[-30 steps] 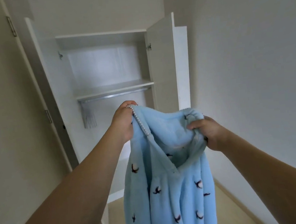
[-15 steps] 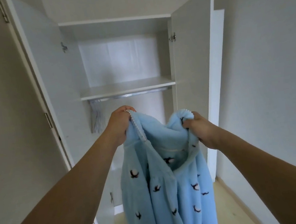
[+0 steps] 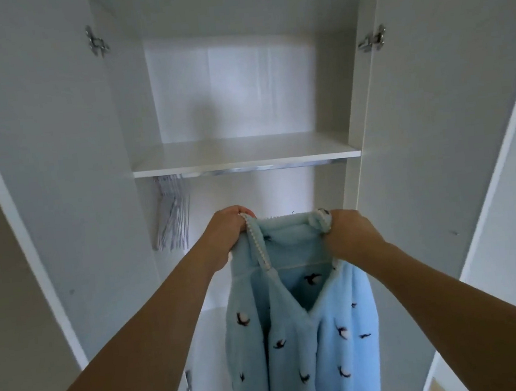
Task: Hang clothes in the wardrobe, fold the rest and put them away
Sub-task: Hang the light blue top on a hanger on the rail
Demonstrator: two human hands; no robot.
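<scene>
Over the last second the person has closed in on the wardrobe point(image 3: 55, 153): its open doors, which stood well ahead with bare wall on both sides, now fill the view from edge to edge, and the shelf point(image 3: 246, 161) and the rail point(image 3: 263, 168) under it loom just above the hands. The garment has come along and its collar is now pulled out nearly straight between the two hands. Judging by this, the carry is done and the hanging step is next; a hanger has yet to be taken.

On the left, a bunch of pale hangers point(image 3: 174, 216) hangs from the rail's left end, near the left hand point(image 3: 227, 230). That hand pinches the collar's left corner, fingers curled round a beaded trim. The light blue fleece garment point(image 3: 299, 328) hangs from the collar in front of the wardrobe's lower opening, soft and thick, sprinkled with small dark bird-like marks, its front open in a V. The right hand point(image 3: 348, 230) grips the bunched right corner of the collar.
</scene>
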